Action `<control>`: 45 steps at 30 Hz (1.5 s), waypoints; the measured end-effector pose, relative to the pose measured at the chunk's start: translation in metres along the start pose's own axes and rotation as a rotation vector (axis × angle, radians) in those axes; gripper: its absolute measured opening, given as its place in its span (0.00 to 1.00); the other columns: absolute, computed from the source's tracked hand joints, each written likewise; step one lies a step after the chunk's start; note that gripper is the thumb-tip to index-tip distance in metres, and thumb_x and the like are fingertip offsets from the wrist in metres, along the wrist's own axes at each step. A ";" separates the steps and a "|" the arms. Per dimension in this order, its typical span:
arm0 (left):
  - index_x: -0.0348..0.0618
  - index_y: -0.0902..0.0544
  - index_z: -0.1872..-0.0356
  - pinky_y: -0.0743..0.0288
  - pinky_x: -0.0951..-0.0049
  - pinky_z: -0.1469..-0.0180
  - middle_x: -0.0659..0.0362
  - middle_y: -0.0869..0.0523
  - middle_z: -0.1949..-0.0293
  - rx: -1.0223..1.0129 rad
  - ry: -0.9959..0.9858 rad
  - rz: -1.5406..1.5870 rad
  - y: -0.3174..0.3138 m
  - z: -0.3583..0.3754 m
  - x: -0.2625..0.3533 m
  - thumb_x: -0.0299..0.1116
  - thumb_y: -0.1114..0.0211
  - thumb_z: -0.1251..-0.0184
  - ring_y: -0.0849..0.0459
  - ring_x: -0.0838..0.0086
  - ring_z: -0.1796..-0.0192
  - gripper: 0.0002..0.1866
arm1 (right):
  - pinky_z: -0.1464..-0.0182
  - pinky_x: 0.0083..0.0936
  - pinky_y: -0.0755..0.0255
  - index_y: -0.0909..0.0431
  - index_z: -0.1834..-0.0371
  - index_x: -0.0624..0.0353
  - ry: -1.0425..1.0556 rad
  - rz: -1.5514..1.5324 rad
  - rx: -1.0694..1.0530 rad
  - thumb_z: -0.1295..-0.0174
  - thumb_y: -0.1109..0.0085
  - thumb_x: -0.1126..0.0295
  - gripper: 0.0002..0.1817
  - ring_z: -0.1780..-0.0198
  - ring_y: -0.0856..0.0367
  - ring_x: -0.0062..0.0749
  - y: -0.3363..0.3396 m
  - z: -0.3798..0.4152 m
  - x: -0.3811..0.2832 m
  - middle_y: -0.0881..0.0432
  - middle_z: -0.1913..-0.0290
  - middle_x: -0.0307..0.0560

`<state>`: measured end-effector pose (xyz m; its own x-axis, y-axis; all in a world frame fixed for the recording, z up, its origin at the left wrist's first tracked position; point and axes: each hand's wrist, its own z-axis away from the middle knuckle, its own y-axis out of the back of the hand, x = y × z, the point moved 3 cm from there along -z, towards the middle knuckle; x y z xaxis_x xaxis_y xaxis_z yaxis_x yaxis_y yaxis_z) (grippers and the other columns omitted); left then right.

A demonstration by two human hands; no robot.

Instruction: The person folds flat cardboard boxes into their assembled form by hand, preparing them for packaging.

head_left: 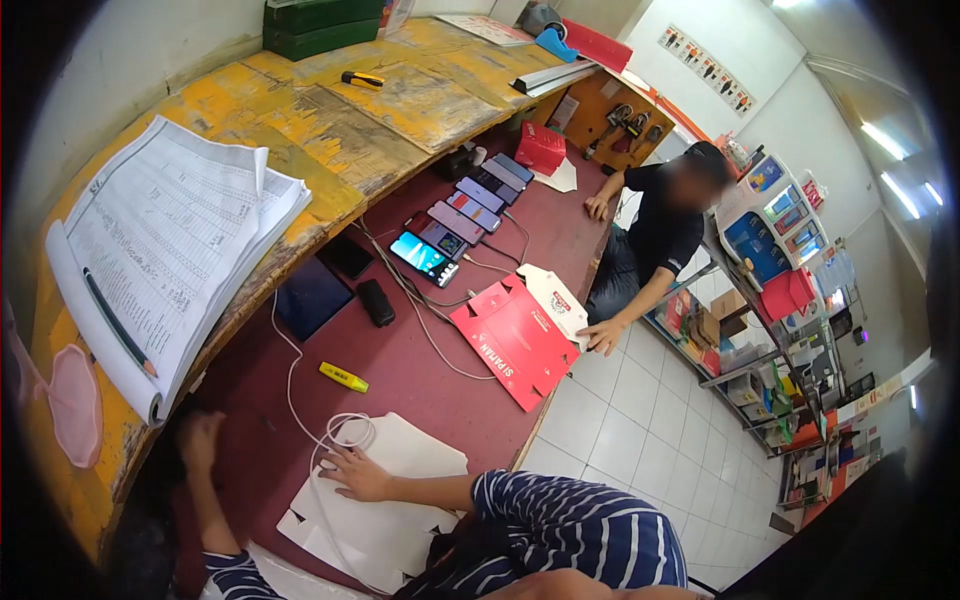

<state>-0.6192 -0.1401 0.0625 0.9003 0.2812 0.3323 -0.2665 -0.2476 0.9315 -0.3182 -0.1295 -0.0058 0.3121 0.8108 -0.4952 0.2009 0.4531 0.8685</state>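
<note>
Maroon desktop (430,390) | white card (400,530) lies flat, cable (350,416) across it | right hand (355,475) spread on it; left hand (202,440) blurred, can't tell grip | apparently steadying; shifting it likely calls for clearing cable

Your left hand (202,442) is blurred in shadow.
You can't tell whether it holds anything; writing on the paper stack (175,240) is too small to read; the top edge cuts the green box (320,38).

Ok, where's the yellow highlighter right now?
In the head view, left of centre: the yellow highlighter lies on the dark red tabletop, between the small black object and the white card beneath the right hand.
</note>
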 end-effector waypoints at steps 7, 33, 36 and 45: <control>0.39 0.27 0.53 0.36 0.63 0.51 0.44 0.26 0.55 0.209 0.555 -0.290 0.053 -0.035 0.050 0.38 0.47 0.39 0.28 0.54 0.51 0.17 | 0.37 0.50 0.57 0.38 0.44 0.49 -0.141 0.063 0.117 0.45 0.51 0.57 0.25 0.35 0.51 0.47 0.008 0.017 0.007 0.44 0.38 0.52; 0.29 0.28 0.63 0.34 0.72 0.52 0.49 0.23 0.65 0.966 0.763 0.436 -0.001 0.331 0.146 0.33 0.56 0.32 0.26 0.66 0.60 0.14 | 0.64 0.37 0.36 0.27 0.74 0.58 0.142 -0.077 0.248 0.58 0.52 0.74 0.06 0.66 0.28 0.43 -0.013 0.025 0.013 0.27 0.70 0.49; 0.29 0.28 0.63 0.33 0.72 0.52 0.50 0.23 0.66 1.163 0.929 0.216 0.069 0.371 0.148 0.34 0.55 0.32 0.25 0.66 0.61 0.14 | 0.64 0.38 0.34 0.28 0.76 0.59 0.110 -0.104 0.304 0.59 0.50 0.76 0.05 0.65 0.28 0.44 -0.021 0.021 0.016 0.26 0.71 0.51; 0.29 0.25 0.62 0.33 0.75 0.57 0.53 0.21 0.65 1.398 1.105 -0.060 0.151 0.525 0.160 0.35 0.50 0.34 0.25 0.70 0.63 0.15 | 0.61 0.37 0.36 0.30 0.74 0.58 0.102 -0.026 0.333 0.55 0.49 0.74 0.04 0.64 0.28 0.42 -0.007 0.024 -0.001 0.27 0.71 0.48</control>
<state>-0.3347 -0.6188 0.1784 0.1128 0.6039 0.7890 0.7469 -0.5752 0.3335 -0.2971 -0.1420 -0.0117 0.2123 0.8410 -0.4977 0.5050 0.3416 0.7926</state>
